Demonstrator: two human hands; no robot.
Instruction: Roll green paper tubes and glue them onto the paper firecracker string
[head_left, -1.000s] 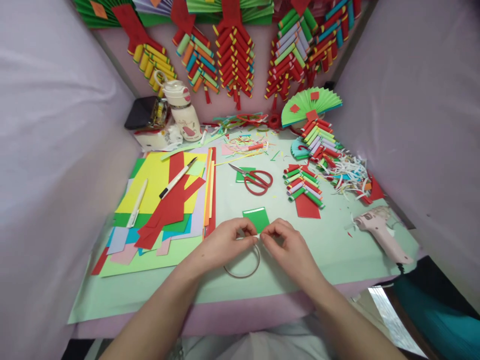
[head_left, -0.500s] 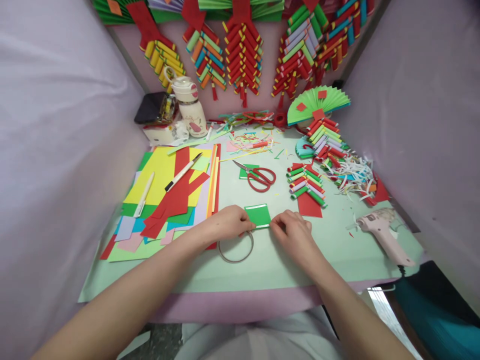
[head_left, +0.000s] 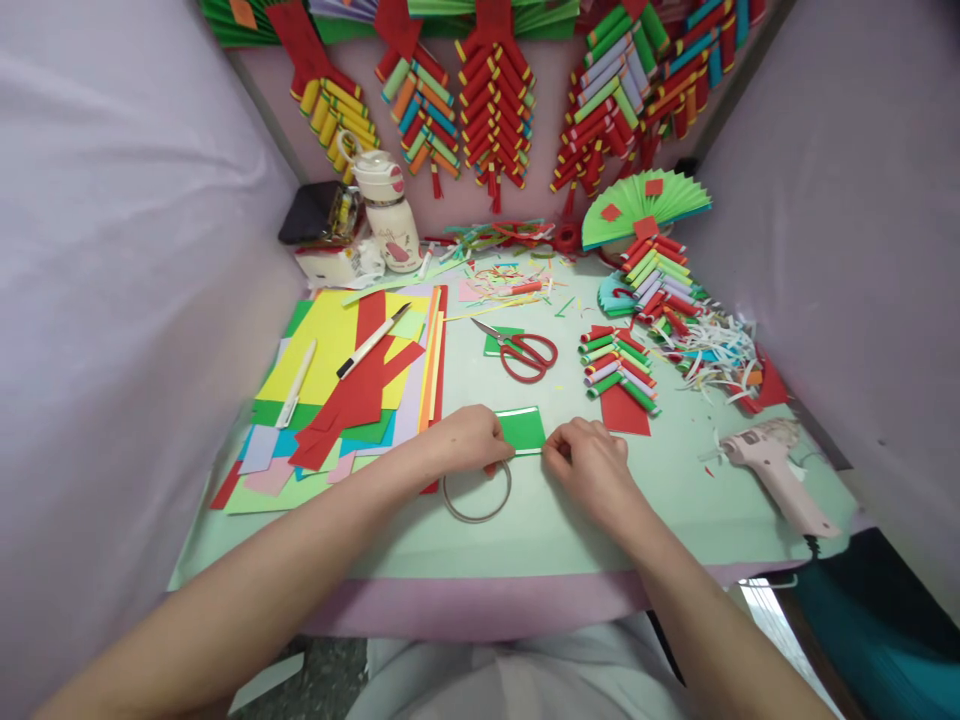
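Note:
A small green paper square [head_left: 523, 428] lies on the pale green mat [head_left: 570, 520] in front of me. My left hand [head_left: 466, 440] is curled with its fingertips pinched on the square's near left corner. My right hand [head_left: 589, 462] is curled too, its fingertips pressing the square's near right edge. A thin ring of tape [head_left: 477, 492] lies on the mat just below my left hand.
Red scissors [head_left: 525, 352] lie behind the square. A stack of coloured paper sheets [head_left: 349, 385] with two pens is at the left. Rolled paper firecracker bundles [head_left: 619, 368] and scraps sit at the right, a pink glue gun [head_left: 776, 466] further right. A bottle [head_left: 386, 212] stands at the back.
My hands have moved apart along the green square's near edge and a little further onto the mat. The view has shifted slightly.

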